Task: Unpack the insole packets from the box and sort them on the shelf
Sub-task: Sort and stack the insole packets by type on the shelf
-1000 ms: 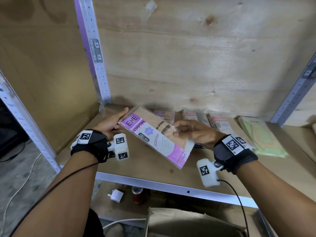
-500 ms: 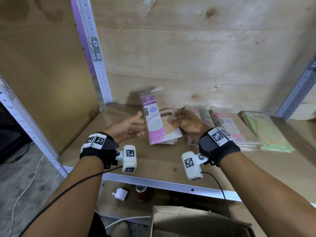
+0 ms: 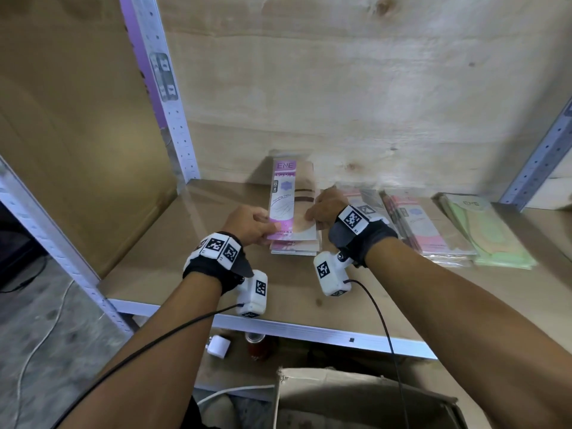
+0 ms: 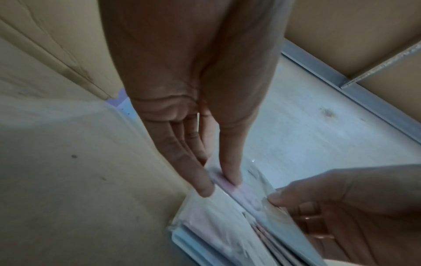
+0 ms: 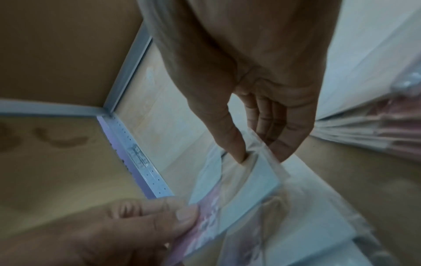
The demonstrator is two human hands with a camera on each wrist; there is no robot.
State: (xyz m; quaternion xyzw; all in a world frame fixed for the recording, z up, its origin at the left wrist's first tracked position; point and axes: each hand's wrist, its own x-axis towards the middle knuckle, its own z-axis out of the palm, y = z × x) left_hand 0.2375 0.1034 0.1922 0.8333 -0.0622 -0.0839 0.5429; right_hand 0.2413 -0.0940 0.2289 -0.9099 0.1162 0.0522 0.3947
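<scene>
Plywood panels form the back and left side of a metal-framed shelf bay, with a brown board shelf point(image 3: 173, 267) running across at working height. Nearest the viewer, below the shelf's front rail, the torn top edge of an open brown cardboard box point(image 3: 365, 394) is visible; its contents cannot be made out. Just behind it on the lower level lie a small white plug adapter point(image 3: 218, 346) and a dark red can point(image 3: 255, 345).

Above the shelf, both forearms reach forward, each wrist carrying a black strap with marker tags. The left hand point(image 3: 247, 225) grips the near left edge of a flat purple-and-tan insole packet point(image 3: 289, 199), thumb on top and fingers point(image 4: 202, 183) underneath. The right hand point(image 3: 325, 209) pinches the packet's right edge in the same way, thumb on its face and fingers curled behind. The packet is tilted, its near end low and its far end, printed ENE, raised toward the back panel. It sits directly over a short stack of matching purple packets point(image 3: 295, 247) lying flat on the shelf.

Further right, just beside the right wrist, lies a pile of pink packets point(image 3: 427, 230), and beyond that a pile of pale green packets point(image 3: 492, 233), near the right upright.
</scene>
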